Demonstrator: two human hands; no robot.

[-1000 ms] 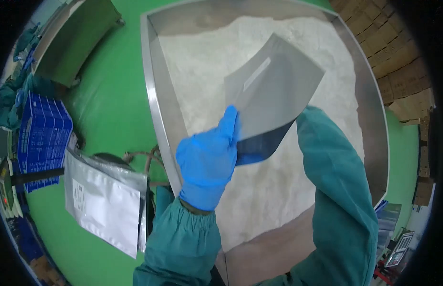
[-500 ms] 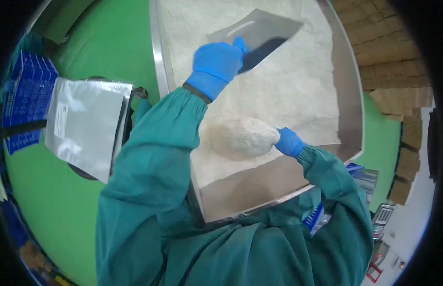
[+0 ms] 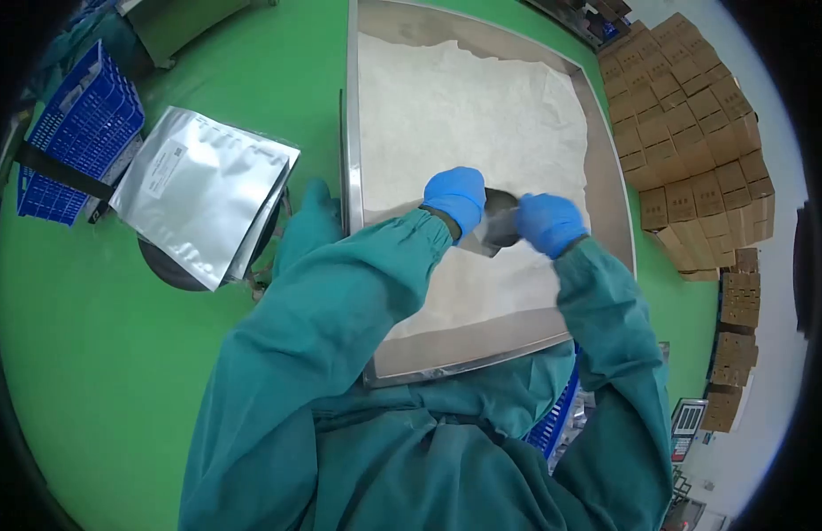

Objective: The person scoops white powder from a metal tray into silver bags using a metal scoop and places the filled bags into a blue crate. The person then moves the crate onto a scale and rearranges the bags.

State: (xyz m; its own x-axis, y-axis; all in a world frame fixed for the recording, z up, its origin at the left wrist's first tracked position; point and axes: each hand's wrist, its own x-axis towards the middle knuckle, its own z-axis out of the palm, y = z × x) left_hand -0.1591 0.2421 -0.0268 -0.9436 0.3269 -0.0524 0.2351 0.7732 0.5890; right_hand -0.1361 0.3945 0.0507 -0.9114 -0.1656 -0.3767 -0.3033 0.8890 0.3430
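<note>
My left hand [image 3: 455, 199], blue-gloved, is closed on the edge of a grey, shiny foil bag [image 3: 495, 228] seen foreshortened between my hands. At its right side, my right hand [image 3: 551, 224] is slightly blurred, its fingers curled. It appears to grip a scoop, which is largely hidden between the hand and the bag; whether powder is in it cannot be seen. Below both hands lies a pale, powder-like layer [image 3: 455, 115] with ragged edges, spread over the bottom of a large metal tray [image 3: 468, 358].
Silver foil bags [image 3: 203, 190] are stacked on a dark round stool [image 3: 168, 265] at left, beside a blue basket [image 3: 92, 133]. Another blue basket [image 3: 553, 425] stands below the tray near my body. Cardboard boxes [image 3: 685, 133] are piled at right on the green floor [image 3: 101, 380].
My left hand has brought the foil bag down and towards me. My right hand has risen to meet it; the heaped white load in front of it no longer shows. The view has shifted.
</note>
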